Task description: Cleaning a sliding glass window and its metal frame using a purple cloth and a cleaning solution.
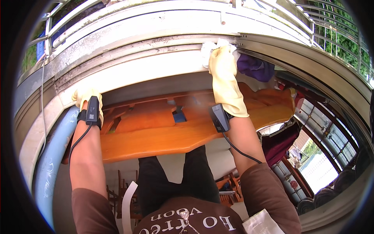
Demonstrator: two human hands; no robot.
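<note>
My right hand (223, 64), in a cream rubber glove, is closed on a crumpled white cloth (206, 54) and presses it onto the window track (171, 43), close to the frame's edge. My left hand (89, 97) wears a matching glove and leans on the inner edge of the pale window sill (136, 66). It holds nothing I can see; its fingers are foreshortened and look laid on the sill. Dark smudges mark the track toward the left. Each wrist carries a strapped black device with a cable.
An orange-brown wooden bench (156, 136) lies between me and the sill. A light-blue rolled tube (58, 156) stands at the left, beside a thin grey cable (43, 101). Purple fabric (255, 68) hangs right of the cloth. White railings (156, 7) run outside; a sliding window frame (304, 54) is at right.
</note>
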